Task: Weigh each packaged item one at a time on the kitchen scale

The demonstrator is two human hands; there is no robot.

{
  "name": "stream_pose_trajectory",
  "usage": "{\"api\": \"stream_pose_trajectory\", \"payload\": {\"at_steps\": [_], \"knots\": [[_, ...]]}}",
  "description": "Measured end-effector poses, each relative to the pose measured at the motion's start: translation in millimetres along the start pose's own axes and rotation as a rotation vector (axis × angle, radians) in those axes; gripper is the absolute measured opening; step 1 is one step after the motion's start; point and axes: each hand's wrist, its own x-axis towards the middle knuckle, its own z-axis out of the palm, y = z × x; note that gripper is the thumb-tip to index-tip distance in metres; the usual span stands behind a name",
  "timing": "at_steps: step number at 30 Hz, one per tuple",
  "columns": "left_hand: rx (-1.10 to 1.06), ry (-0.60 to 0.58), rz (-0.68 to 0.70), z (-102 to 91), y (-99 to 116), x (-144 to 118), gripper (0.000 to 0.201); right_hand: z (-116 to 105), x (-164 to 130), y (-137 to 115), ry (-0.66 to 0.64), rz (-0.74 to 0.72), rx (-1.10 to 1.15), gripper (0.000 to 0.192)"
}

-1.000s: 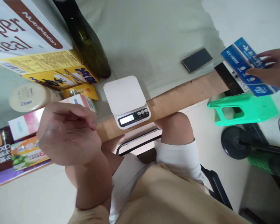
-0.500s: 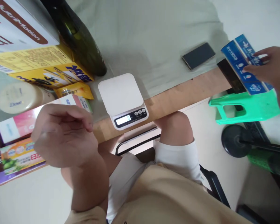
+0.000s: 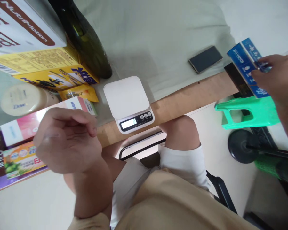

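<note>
My left hand (image 3: 67,142) hangs over the cartons at the left edge of the table, its fingers curled in and nothing visible in them. My right hand (image 3: 276,75) pinches a blue printed carton (image 3: 242,64) at the table's right end, thumb and fingers on its upper face; part of the carton is hidden under the hand. Between my hands a white digital kitchen scale (image 3: 127,97) rests on the table's front edge, its display lit and its plate bare.
A phone (image 3: 205,59) lies on the cloth. At left stand a dark green bottle (image 3: 91,44), a NutriMotion box (image 3: 28,25), a yellow box (image 3: 57,78), a Dove jar (image 3: 24,99) and an orange carton (image 3: 24,158). A green stool (image 3: 254,116) stands below the table's right end.
My right hand has shifted slightly on the blue carton and covers more of its right side. My left hand keeps its curled pose. The whole view has drifted a little.
</note>
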Motion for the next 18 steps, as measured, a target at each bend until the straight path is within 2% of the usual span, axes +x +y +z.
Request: {"api": "stream_pose_trajectory", "payload": {"at_steps": [3,7,10,12,14,16,18], "knots": [[0.007,0.024,0.012,-1.5,0,-1,0.042,-8,-15,-4,0.007,0.043,-0.099,0.057],[-0.017,-0.01,0.029,-3.1,-1,-1,0.042,-9,-43,-11,0.106,-0.206,0.142,0.054],[-0.062,-0.033,0.064,-4.6,-5,5,0.038,1,-83,-37,0.122,-0.407,0.459,0.046],[-0.089,0.017,0.101,-11.1,-7,12,0.031,9,-124,-70,0.043,-0.559,0.708,0.04],[-0.036,0.108,0.137,-27.5,-6,21,0.026,12,-174,-112,-0.103,-0.624,0.896,0.036],[0.129,0.153,0.126,-55.4,-4,32,0.025,9,-223,-155,-0.276,-0.658,1.041,0.036],[0.346,0.114,0.05,-89.2,1,42,0.021,3,-265,-193,-0.467,-0.738,1.149,0.036]]}}
